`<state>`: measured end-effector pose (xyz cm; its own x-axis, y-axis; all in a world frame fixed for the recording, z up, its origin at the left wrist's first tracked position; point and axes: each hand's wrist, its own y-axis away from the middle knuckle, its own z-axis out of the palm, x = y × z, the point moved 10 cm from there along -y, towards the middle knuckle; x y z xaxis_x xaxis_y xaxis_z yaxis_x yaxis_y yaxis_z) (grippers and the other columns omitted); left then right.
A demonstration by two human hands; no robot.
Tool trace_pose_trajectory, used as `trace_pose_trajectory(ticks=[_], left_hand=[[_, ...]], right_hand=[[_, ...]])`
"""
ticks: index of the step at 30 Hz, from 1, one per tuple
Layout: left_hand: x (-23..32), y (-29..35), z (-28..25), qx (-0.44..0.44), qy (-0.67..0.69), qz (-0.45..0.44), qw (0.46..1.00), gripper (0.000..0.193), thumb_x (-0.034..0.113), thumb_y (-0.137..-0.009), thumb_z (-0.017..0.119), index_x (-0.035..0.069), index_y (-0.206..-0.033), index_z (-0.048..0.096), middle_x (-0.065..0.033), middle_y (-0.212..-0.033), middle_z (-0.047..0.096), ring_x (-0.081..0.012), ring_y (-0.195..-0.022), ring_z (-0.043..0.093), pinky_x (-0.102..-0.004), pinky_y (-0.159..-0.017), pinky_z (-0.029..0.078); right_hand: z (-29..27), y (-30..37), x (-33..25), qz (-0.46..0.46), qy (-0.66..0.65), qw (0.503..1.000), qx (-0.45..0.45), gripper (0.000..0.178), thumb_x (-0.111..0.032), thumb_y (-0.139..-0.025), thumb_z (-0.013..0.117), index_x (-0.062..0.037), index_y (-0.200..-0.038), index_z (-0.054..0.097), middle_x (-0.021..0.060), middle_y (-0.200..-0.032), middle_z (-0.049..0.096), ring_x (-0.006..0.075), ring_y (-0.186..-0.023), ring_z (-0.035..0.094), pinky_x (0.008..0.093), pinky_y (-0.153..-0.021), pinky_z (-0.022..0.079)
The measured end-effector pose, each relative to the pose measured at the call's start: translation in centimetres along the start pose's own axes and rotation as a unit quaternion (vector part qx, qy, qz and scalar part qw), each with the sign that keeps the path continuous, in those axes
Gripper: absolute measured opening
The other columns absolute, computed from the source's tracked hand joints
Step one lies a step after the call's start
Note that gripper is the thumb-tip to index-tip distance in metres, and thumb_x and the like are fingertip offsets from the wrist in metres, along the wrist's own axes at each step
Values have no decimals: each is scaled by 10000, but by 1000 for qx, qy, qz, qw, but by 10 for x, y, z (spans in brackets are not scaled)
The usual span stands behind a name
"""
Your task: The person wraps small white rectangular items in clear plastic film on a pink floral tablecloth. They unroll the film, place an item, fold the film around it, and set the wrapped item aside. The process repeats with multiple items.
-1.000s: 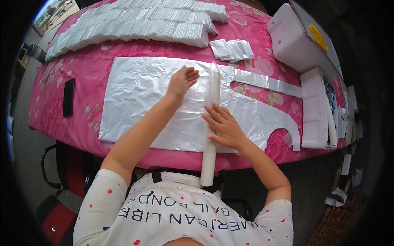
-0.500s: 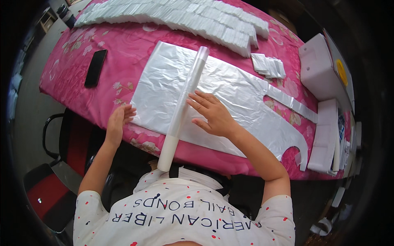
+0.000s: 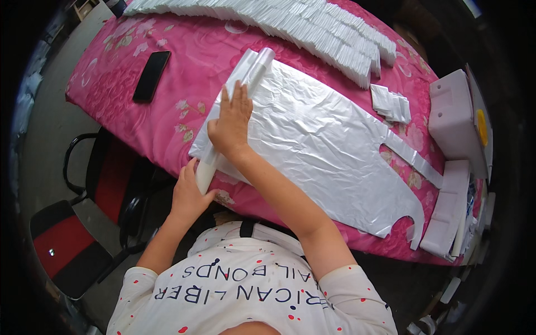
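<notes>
A large whitish plastic vest bag (image 3: 324, 139) lies flat and wrinkled, its handles toward the right. Across its left end rests a long roll (image 3: 205, 175), a pale tube with clear shiny film around its far part. My left hand (image 3: 187, 192) grips the roll's near end, fingers on one side and thumb on the other. With fingers stretched out flat, my right hand (image 3: 231, 123) presses on the middle of the roll. The film's left edge sticks out beyond the roll.
Long rows of folded white bags (image 3: 312, 28) line the far side, and a small pile of them (image 3: 391, 104) lies at right. A black phone (image 3: 151, 76) rests on the pink flowered cloth (image 3: 120, 89). White foam boxes (image 3: 452, 106) stand at right; chairs (image 3: 72, 245) are at left.
The roll has moved left toward the bag's left end. My right hand has come left onto it, and my left hand has closed on its near end. The view has shifted slightly.
</notes>
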<state>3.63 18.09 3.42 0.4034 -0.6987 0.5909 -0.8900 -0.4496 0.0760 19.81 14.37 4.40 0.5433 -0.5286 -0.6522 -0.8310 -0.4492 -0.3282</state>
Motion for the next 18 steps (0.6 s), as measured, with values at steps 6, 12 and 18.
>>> trace_pose_trajectory(ticks=[6,12,18], left_hand=[[9,17,43,-238,533,-126,802,518,69,-749,656,-22,-1211,439,-152,-1105,579,-172,-872,609,-298,-763,504],[94,36,52,-434,770,-76,461,814,348,-695,675,-92,-1295,344,-164,-1046,579,-161,-706,584,-260,-606,503],[110,18,71,-390,473,-37,789,698,261,-701,726,-51,-1241,412,-75,-883,576,-129,-660,561,-247,-598,484]], right_hand=[[1,17,56,222,-528,819,33,833,-148,-687,647,27,-1351,175,224,-1165,435,278,-989,515,415,-875,443],[-92,11,6,182,-759,621,-73,664,-204,-727,663,-7,-1250,304,71,-871,535,149,-770,564,328,-717,507],[-136,29,52,236,-630,740,10,659,-229,-724,677,15,-1208,305,88,-848,527,154,-746,573,313,-694,517]])
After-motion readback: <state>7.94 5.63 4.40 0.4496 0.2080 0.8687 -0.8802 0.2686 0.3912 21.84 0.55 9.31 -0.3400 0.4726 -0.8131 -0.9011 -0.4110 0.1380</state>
